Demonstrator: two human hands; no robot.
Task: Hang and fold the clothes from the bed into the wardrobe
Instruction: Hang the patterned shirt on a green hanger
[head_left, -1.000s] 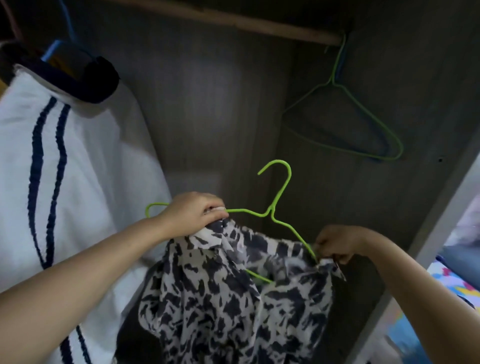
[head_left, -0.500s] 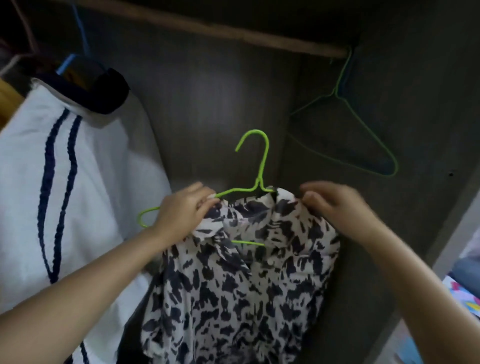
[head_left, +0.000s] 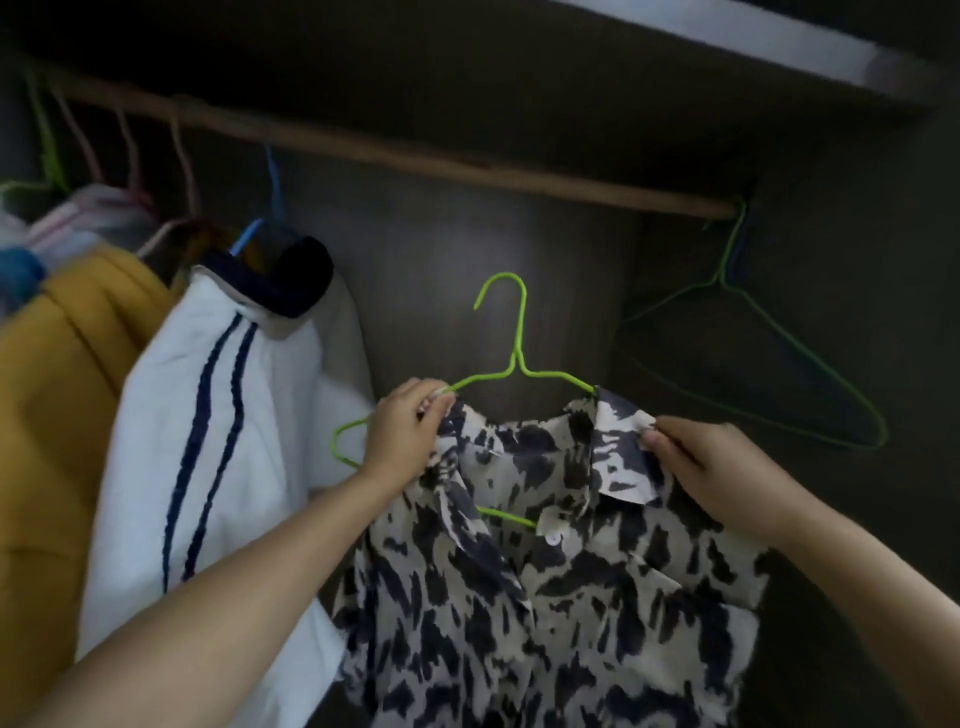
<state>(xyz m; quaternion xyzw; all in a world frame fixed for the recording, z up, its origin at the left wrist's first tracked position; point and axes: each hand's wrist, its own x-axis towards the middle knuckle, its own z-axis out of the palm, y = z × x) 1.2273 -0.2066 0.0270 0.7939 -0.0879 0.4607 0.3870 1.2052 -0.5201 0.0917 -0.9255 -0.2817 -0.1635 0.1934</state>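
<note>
While on hanger (head_left: 511, 358), shirt (head_left: 561, 571) between grips.

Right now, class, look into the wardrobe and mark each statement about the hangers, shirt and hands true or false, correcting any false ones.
1. The green hanger carrying the patterned shirt already hooks over the rail. False: its hook is below the rail, free in the air.
2. The left hand grips the shirt's shoulder at the hanger's arm. True.
3. The right hand hangs idle, holding nothing. False: it pinches the shirt's collar.
4. An empty green hanger hangs at the rail's right end. True.
5. The white garment with dark stripes hangs to the right of the patterned shirt. False: it hangs to the left.
</note>
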